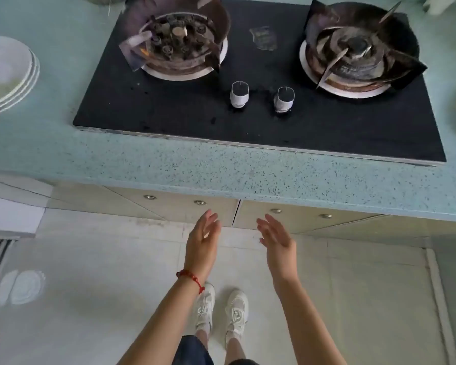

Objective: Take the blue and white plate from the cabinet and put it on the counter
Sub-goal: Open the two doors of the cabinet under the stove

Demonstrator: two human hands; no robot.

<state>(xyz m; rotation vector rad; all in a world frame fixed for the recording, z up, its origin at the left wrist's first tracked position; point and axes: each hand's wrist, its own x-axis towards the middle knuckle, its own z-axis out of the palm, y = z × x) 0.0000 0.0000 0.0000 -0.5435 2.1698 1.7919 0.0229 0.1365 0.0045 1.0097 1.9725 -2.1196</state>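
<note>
Pale tiled kitchen floor below, speckled blue-green stone counter above, with a black glass two-burner gas hob set into it. Two bare hands out in front of the closed beige cabinet doors under the counter edge — left hand with a red cord bracelet at the wrist, right hand just beside it, both with fingers spread loose and gripping nothing. No blue and white plate anywhere in sight; presumably behind the doors, though impossible to confirm from here. Judged as the opening step: doors not yet pulled. Risks from this point: picking the wrong door and wasting a reach; catching knuckles on the overhanging counter lip when swinging a door out; clipping the plate's rim on that same lip on the way up; setting it too close to the hob or against the stack of white plates at the far left. Count: two doors meeting at a seam, four small round metal knobs — two per door; two burners, two white control dials; one stack of white plates, roughly three or four deep, exact number unclear; two white trainers on the floor.
</note>
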